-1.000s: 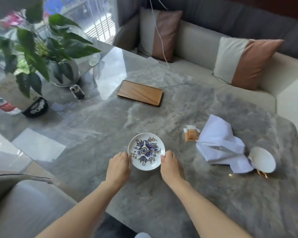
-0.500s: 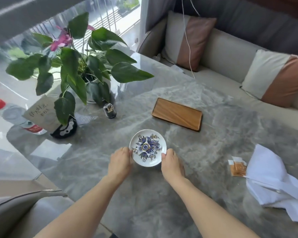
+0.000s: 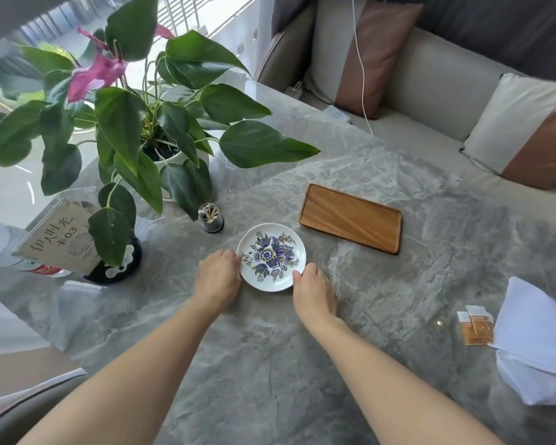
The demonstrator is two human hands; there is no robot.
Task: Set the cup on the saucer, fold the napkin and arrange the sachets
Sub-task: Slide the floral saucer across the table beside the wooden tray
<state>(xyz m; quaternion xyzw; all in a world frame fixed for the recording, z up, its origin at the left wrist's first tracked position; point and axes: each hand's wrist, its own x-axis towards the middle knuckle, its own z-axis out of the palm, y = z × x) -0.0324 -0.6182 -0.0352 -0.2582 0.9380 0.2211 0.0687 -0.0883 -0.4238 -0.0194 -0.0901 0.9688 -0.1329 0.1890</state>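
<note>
A white saucer [image 3: 272,256] with a blue flower pattern lies on the grey marble table [image 3: 334,364]. My left hand [image 3: 218,277] grips its left rim and my right hand [image 3: 313,290] grips its lower right rim. A crumpled white napkin [image 3: 536,345] lies at the right edge of the view. Two or three orange sachets [image 3: 475,324] rest just left of the napkin. The cup is out of view.
A wooden tray [image 3: 350,218] lies behind the saucer to the right. A potted plant [image 3: 148,123], a toothpick holder [image 3: 211,216], a table sign [image 3: 61,236] and a water bottle [image 3: 0,248] stand at the left. A sofa with cushions [image 3: 366,56] lines the far side.
Both hands have slid the saucer to the left and away from the napkin and sachets. The view has swung left, so the cup has dropped out of sight.
</note>
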